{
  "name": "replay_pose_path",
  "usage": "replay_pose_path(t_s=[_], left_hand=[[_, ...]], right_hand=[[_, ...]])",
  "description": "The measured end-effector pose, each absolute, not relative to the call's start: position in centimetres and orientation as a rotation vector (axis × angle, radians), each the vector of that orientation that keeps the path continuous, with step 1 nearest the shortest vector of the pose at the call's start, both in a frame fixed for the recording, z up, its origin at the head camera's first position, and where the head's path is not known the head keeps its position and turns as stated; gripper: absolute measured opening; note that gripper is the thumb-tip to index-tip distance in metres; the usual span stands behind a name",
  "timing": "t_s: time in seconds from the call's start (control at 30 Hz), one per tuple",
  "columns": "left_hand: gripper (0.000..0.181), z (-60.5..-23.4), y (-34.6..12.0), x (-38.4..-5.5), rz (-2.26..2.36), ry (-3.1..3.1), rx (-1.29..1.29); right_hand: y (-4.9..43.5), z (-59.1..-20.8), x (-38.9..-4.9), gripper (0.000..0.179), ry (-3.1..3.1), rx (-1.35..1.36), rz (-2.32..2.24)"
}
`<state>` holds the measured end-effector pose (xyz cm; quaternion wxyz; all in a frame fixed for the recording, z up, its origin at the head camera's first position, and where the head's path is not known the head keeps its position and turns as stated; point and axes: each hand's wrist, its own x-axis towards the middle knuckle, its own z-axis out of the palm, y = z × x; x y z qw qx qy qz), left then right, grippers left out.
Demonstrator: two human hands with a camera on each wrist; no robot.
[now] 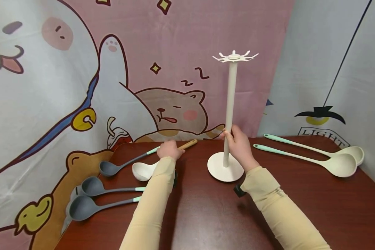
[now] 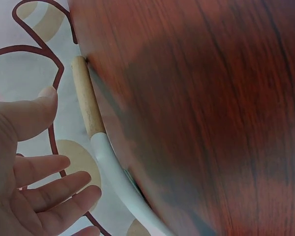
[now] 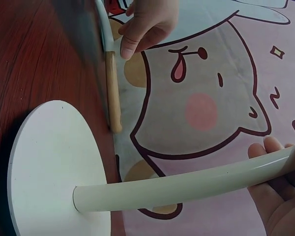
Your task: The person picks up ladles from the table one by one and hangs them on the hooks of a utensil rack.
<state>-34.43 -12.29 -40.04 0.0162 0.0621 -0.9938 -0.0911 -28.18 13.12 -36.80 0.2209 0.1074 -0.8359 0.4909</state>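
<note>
My right hand (image 1: 240, 146) grips the lower pole of a white utensil stand (image 1: 231, 93), with fingers and thumb round it. A ring of hooks tops the stand, and its round base (image 1: 215, 168) is over the table. My left hand (image 1: 168, 151) is above a white ladle (image 1: 141, 171) with a wooden handle (image 1: 190, 143) at the table's back edge. In the left wrist view, the left fingers (image 2: 56, 189) are spread and loosely bent beside the wooden handle, with nothing held. The forearm and hand hide the ladle's middle in the head view.
A grey ladle (image 1: 109, 168) lies left of the white one. Two more grey ladles, a smaller (image 1: 92, 186) and a larger (image 1: 82, 208), lie nearer on the left. Two cream ladles with mint handles (image 1: 340, 165) rest at the right. A cartoon cloth (image 1: 181, 41) hangs behind the table (image 1: 203, 222).
</note>
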Motion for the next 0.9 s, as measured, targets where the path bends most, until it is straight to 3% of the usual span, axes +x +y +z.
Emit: replay_pose_path(t_s=[0.9], left_hand=[[0.022,-40.7,-12.3,-34.7,-0.272,-3.108,0.171]], right_hand=[[11.5,-38.0,-28.4,0.018,-2.304,0.341,1.394]])
